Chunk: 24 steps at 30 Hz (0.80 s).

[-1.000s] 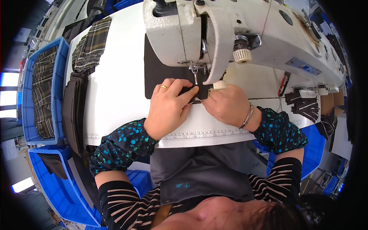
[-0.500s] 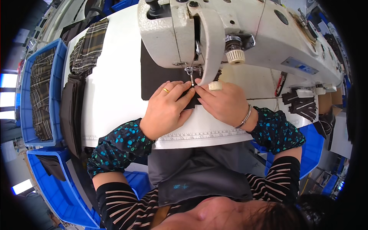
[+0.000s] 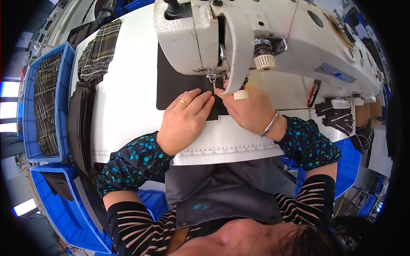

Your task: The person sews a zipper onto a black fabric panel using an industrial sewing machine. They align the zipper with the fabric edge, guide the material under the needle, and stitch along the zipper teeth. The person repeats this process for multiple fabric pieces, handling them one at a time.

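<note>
While both hands press flat on the white table (image 3: 128,111), a piece of black fabric (image 3: 175,87) lies at the centre of the view, running under the presser foot (image 3: 212,77) of the white sewing machine (image 3: 265,38) that fills the twelve to two o'clock part of the picture. The left hand (image 3: 183,119), a gold ring on one finger, rests spread on the near edge of the fabric, its fingers extended and pointing toward one o'clock, gripping nothing but holding the cloth down. The right hand (image 3: 247,109), with a bracelet at the wrist and a pale thimble-like cap on one finger, lies just at three o'clock of the left, fingertips nearly meeting it right below the foot; its fingers are also laid flat, pinning the cloth rather than closed around it. At nine o'clock, well apart, a stack of dark pieces (image 3: 79,123) sits at the table edge, with plaid fabric (image 3: 98,53) above it at ten o'clock and blue bins (image 3: 25,85) beyond.
</note>
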Each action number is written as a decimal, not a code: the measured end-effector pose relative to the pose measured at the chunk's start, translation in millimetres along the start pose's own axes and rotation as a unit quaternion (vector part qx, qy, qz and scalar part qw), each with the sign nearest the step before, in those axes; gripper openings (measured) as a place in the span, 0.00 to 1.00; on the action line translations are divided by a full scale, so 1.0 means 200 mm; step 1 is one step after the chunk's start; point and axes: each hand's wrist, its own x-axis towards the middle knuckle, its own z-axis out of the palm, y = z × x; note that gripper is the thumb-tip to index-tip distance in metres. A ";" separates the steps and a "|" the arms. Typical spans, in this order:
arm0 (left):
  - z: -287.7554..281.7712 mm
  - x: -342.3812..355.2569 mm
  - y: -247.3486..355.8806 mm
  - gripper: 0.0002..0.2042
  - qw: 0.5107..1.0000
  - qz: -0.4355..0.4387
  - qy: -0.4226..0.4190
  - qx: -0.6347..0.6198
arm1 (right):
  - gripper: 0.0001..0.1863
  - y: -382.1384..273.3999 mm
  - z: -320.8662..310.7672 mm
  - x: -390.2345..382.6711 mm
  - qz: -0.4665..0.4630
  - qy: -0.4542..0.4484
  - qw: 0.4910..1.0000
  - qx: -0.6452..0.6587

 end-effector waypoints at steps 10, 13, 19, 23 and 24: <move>0.01 0.01 0.00 0.31 1.000 0.009 0.006 -0.008 | 0.21 -0.01 -0.01 0.00 0.007 -0.013 1.000 -0.014; 0.02 0.01 -0.02 0.28 1.000 0.023 0.003 -0.002 | 0.22 -0.01 0.00 0.00 0.001 -0.006 1.000 -0.020; -0.03 0.03 0.00 0.22 0.998 -0.004 -0.012 -0.062 | 0.14 -0.04 0.02 -0.03 -0.060 0.078 0.994 -0.051; -0.04 0.04 -0.01 0.21 0.997 -0.002 -0.013 -0.079 | 0.16 -0.06 -0.01 -0.03 -0.067 0.077 0.993 -0.062; -0.04 0.03 -0.02 0.20 0.997 -0.002 -0.012 -0.080 | 0.16 -0.06 -0.01 -0.03 -0.069 0.078 0.993 -0.061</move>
